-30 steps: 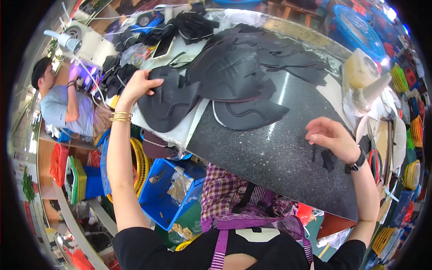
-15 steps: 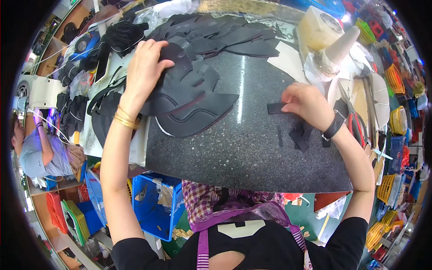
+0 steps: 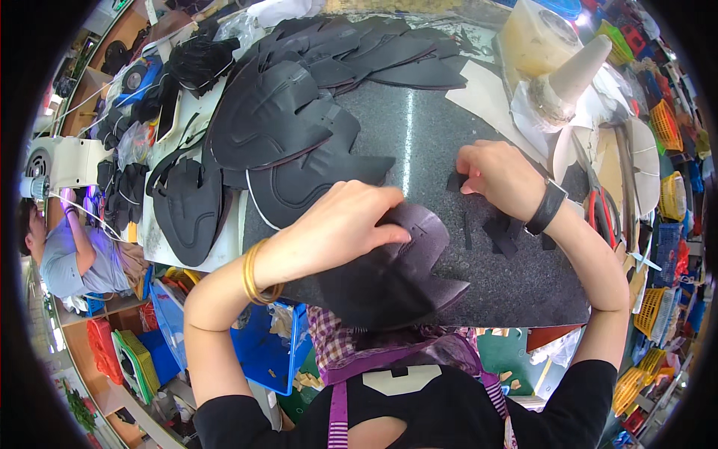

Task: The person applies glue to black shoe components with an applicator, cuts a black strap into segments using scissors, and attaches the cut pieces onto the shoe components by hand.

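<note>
My left hand (image 3: 351, 223) is closed on the edge of a black shoe upper piece (image 3: 378, 288), pinched between thumb and fingers near the table's front edge. Its purplish-grey side shows in part. Farther right, my right hand (image 3: 499, 179) pinches a small black strip (image 3: 455, 182) just above the dark table. More loose black strips (image 3: 499, 235) lie below that hand. Overlapping black upper pieces (image 3: 262, 123) fan out from the left side to the back of the table, and another upper piece (image 3: 187, 213) rests at the far left.
Red-handled scissors (image 3: 600, 206) lie at the right edge. A pale cone (image 3: 572, 78) and a yellowish container (image 3: 531, 37) stand at the back right. A blue bin (image 3: 280, 359) sits below the front left. Another person (image 3: 82, 254) works at far left.
My left hand has come from the pile toward me and to the right, bringing an upper piece with it. My right hand has shifted slightly, still pinching the strip.
</note>
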The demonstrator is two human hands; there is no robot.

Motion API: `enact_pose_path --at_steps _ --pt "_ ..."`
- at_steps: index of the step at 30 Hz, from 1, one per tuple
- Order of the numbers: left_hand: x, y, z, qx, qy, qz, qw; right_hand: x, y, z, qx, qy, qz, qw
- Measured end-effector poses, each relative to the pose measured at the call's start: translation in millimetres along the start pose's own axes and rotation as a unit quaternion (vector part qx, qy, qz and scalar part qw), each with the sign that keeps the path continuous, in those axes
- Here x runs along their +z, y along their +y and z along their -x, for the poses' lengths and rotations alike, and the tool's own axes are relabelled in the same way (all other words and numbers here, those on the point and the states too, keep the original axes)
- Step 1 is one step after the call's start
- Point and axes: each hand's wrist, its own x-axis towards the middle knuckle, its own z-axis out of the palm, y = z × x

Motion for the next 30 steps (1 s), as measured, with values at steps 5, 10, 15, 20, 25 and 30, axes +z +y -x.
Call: enact_pose_path --at_steps 5,10,15,20,25,30 --pt "7.5 -6.7 -41.5 0.094 0.214 0.04 0.971 -7.7 -8.4 8.3 0.003 0.073 -0.093 0.993" --pt "7.8 0.3 -54.1 0.057 0.161 0.197 0.965 -25.4 -26.1 7.0 0.152 0.028 -0.275 0.949" --pt "1.0 7.0 -46.5 0.056 0.254 0.138 0.956 -26.4 -25.4 6.5 0.142 0.016 -0.439 0.887" --pt "1.1 10.8 -38.0 0.13 0.313 -0.041 0.94 -22.3 -29.7 7.8 0.113 0.046 -0.42 0.899" --pt "4.3 20.0 -30.6 0.073 0.234 0.163 0.956 -14.4 -35.1 10.8 0.077 0.127 -0.458 0.877" --pt "15.7 4.5 -31.5 0.021 0.166 0.367 0.915 0.1 -32.6 11.0 0.055 0.119 -0.422 0.897"
